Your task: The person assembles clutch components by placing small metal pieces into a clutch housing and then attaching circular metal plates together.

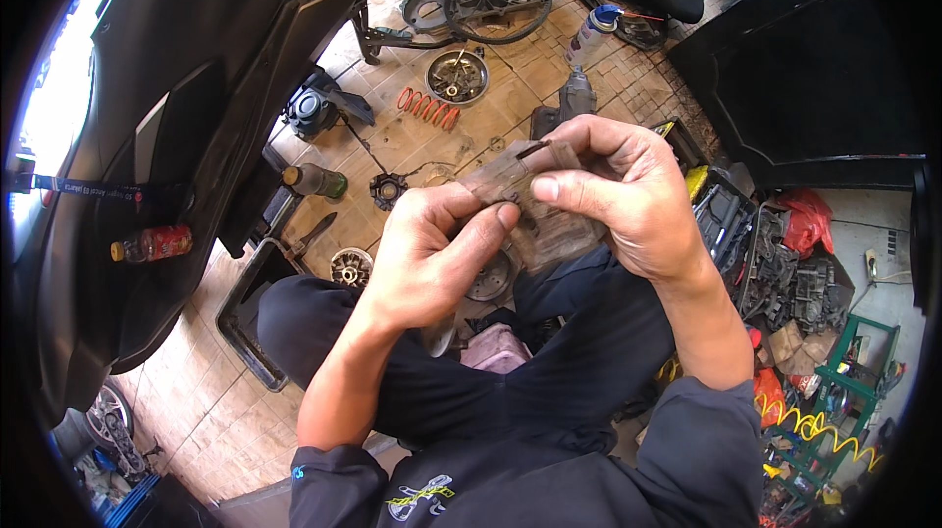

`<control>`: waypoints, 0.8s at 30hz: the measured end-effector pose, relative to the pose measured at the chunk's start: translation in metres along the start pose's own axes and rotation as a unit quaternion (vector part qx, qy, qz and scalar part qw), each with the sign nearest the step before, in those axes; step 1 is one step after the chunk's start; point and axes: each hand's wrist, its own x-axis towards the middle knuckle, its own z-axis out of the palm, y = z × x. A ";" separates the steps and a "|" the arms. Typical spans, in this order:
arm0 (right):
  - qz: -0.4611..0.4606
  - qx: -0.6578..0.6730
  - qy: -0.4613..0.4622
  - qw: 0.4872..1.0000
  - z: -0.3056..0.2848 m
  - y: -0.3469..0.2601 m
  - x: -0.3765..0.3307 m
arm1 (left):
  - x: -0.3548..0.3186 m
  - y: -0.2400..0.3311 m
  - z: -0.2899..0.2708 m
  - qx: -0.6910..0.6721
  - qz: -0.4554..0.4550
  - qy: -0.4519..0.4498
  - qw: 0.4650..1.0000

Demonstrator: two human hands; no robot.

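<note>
Two hands share one thin translucent packet [564, 238], held up in front of the person's torso, above the folded legs; it looks like clear plastic film, smudged brown and creased, so I judge it light, limp and perhaps slick where it is greasy; it seems more likely to tear or crumple than to break; a pinch near the upper edge or a corner should suit it best, with the lower part left to hang. Small dark bits show near its middle; whether they lie inside or on the film I cannot tell.

The left hand [437, 253] pinches the packet's left side, thumb and forefinger close together, knuckles bent; the right hand [633, 199] grips the upper right, thumb flat on the near face, fingers curled behind; both forearms rise from below and angle inward, elbows bent. Beyond the left hand, an orange coil spring [428, 108] lies on the tiled floor [535, 59]; just beyond the right hand stands a grey power tool [577, 94].
</note>
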 end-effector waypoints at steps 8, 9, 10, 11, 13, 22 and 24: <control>0.027 0.146 -0.063 0.987 0.010 0.009 0.004 | 0.002 0.002 0.003 0.090 0.024 0.013 0.996; 0.027 0.147 -0.062 0.987 0.008 0.011 0.006 | 0.002 -0.001 0.003 0.112 0.044 0.029 0.992; 0.023 0.145 -0.069 0.987 0.004 0.014 0.010 | 0.002 -0.004 0.003 0.133 0.065 0.046 0.988; 0.019 0.142 -0.074 0.987 0.001 0.016 0.010 | 0.002 -0.008 0.004 0.132 0.065 0.043 0.988; 0.023 0.147 -0.051 0.988 0.004 0.014 0.010 | 0.005 -0.014 0.010 0.162 0.108 0.086 0.977; -0.104 -0.059 0.020 0.993 -0.003 0.012 0.013 | 0.003 -0.019 0.021 0.110 0.085 0.093 0.986; -0.110 -0.031 0.027 0.993 -0.002 0.011 0.012 | 0.003 -0.020 0.020 0.118 0.087 0.089 0.985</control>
